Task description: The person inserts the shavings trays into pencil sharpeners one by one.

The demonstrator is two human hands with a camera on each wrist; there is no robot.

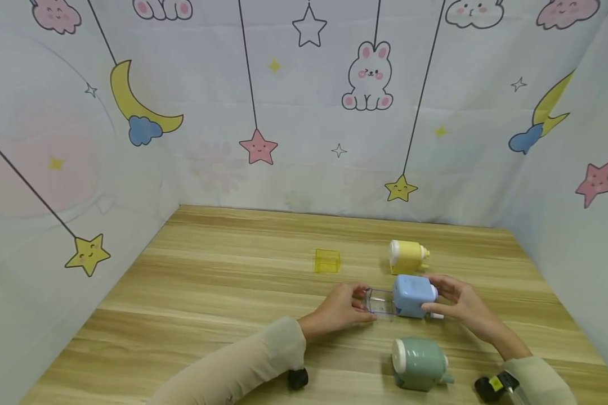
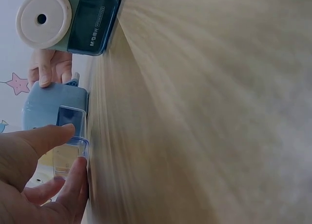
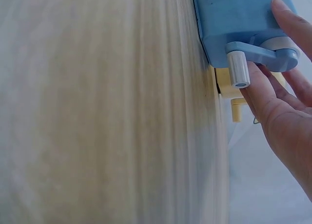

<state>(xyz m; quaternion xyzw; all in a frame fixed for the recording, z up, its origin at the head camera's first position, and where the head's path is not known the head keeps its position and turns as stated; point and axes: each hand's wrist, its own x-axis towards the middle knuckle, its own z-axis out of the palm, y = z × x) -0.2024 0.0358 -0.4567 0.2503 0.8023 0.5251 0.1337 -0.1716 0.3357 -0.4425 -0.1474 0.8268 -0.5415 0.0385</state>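
Note:
A blue hand-crank pencil sharpener (image 1: 412, 293) stands on the wooden table. My right hand (image 1: 461, 306) grips its crank end, thumb on one side and fingers on the other. In the right wrist view the crank arm (image 3: 261, 53) with its pale knob hangs beside my fingers. At the sharpener's other end is a clear shavings drawer (image 1: 381, 304). My left hand (image 1: 336, 312) pinches the drawer's outer end between thumb and fingers. In the left wrist view the clear drawer (image 2: 70, 158) lies right at the sharpener's front; how far it sits inside is unclear.
Nearer me stands a green pencil sharpener (image 1: 421, 364). Behind the blue one is a yellow sharpener (image 1: 406, 257), with a loose transparent yellow drawer (image 1: 327, 261) to its left. Printed cloth walls (image 1: 304, 180) close off the table's back and sides.

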